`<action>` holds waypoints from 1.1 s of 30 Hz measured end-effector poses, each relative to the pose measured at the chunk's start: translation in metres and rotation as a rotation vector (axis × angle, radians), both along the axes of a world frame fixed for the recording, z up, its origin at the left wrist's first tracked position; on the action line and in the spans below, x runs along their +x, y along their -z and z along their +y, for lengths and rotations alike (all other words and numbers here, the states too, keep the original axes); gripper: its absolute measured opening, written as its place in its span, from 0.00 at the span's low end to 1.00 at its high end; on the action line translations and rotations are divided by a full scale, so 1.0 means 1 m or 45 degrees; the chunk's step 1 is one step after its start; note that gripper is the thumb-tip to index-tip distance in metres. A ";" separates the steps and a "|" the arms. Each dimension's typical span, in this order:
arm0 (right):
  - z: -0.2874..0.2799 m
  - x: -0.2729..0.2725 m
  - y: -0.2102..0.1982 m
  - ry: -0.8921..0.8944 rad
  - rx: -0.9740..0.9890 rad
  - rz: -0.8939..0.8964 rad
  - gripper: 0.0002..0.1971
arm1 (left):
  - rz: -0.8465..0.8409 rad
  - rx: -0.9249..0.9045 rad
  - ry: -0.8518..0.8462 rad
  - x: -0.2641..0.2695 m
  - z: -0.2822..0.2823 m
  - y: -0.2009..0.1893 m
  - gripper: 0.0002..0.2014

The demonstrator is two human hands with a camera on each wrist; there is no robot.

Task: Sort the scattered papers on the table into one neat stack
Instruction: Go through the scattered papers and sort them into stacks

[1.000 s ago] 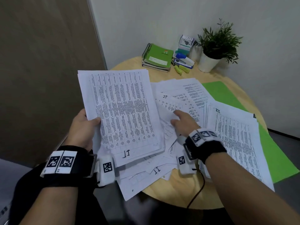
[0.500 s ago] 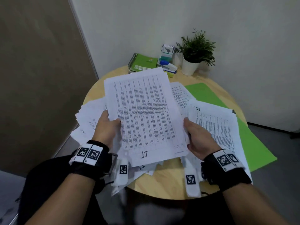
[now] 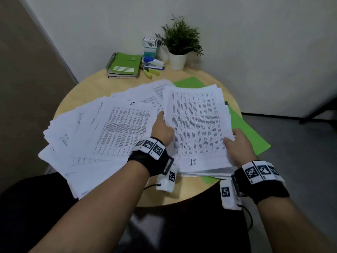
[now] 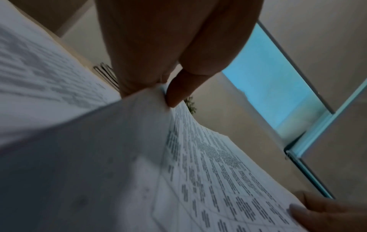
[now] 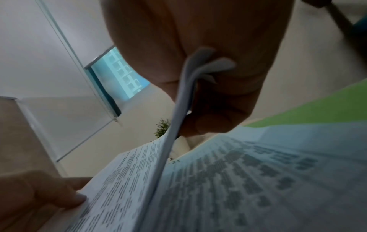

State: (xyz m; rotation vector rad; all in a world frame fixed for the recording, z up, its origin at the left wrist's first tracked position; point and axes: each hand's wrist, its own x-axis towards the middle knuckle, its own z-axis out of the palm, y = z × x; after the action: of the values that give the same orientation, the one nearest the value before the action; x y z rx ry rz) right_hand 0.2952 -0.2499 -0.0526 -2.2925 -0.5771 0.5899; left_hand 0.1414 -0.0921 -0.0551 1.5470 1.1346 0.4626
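Note:
Both hands hold a sheaf of printed sheets [image 3: 197,125] low over the right side of the round wooden table [image 3: 94,88]. My left hand [image 3: 162,127] pinches its left edge; in the left wrist view the left hand [image 4: 166,89] has the paper between thumb and fingers. My right hand [image 3: 235,143] grips the right edge, and in the right wrist view the sheaf [image 5: 178,109] runs between thumb and fingers. Under the sheaf lies a pile of sheets [image 3: 209,173] on a green folder [image 3: 249,132]. Scattered papers [image 3: 102,136] fan across the left half.
At the back stand green spiral notebooks [image 3: 125,65], a blue and white stapler [image 3: 153,63], yellow highlighters [image 3: 151,73], a small box [image 3: 150,42] and a potted plant [image 3: 179,42]. Walls close in behind. Some scattered sheets overhang the table's near left edge.
The sheaf moved from the left, where my left hand held it alone, to the right over the folder pile. My right hand left the table papers and took its right edge.

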 end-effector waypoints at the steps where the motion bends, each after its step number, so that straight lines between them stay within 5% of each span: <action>1: -0.005 0.006 0.004 0.018 -0.024 -0.018 0.16 | 0.036 0.002 0.014 0.009 -0.005 0.001 0.35; 3: -0.011 0.014 0.012 0.029 -0.129 -0.054 0.14 | 0.126 0.034 0.048 0.023 -0.012 0.005 0.34; 7: -0.014 0.020 0.027 -0.073 -0.390 -0.088 0.25 | 0.257 0.007 0.218 0.034 -0.015 0.018 0.39; 12: -0.009 0.024 0.026 -0.103 -0.413 0.007 0.26 | 0.340 0.027 0.349 0.027 -0.010 0.020 0.43; 18: 0.009 0.013 0.005 -0.074 -0.295 -0.195 0.31 | 0.060 -0.052 0.190 -0.006 0.009 0.001 0.35; 26: 0.087 -0.052 -0.016 -0.466 -0.140 -0.124 0.26 | -0.181 0.022 -0.064 -0.109 0.059 -0.023 0.19; 33: 0.168 -0.114 0.003 -0.569 -0.296 -0.029 0.33 | -0.246 0.020 -0.262 -0.185 0.110 -0.010 0.15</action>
State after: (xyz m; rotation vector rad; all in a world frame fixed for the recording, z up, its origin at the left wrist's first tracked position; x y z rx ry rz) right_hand 0.1813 -0.0823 -0.0551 -2.3968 -1.0972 0.8811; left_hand -0.0438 0.0181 -0.0451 1.3715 1.1453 0.7448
